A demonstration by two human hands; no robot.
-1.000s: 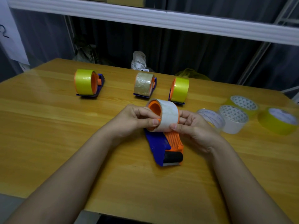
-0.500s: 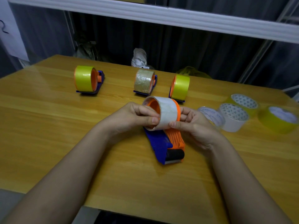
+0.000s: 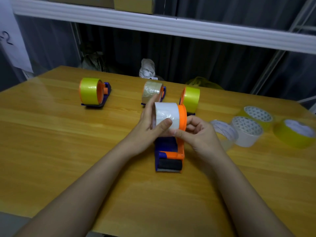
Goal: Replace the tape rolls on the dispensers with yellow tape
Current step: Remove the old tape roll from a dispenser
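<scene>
The person's left hand (image 3: 147,127) grips the white roll (image 3: 166,116), still seated on the near dispenser (image 3: 169,151), while the right hand (image 3: 196,134) pinches its orange hub (best held firm so the roll slides straight off leftwards). Just right on the table (image 3: 51,142), loose rolls, one yellow roll (image 3: 294,134) among them, crowd the right elbow; beyond stand two yellow-loaded dispensers and a brown-taped one (image 3: 152,92).

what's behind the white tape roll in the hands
The clear-brown roll's dispenser and a yellow-roll dispenser stand behind the white roll; their lower parts are covered.

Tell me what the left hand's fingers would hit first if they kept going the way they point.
Probably the brown tape roll on the middle dispenser, just beyond the left hand; depth is unclear.
</scene>
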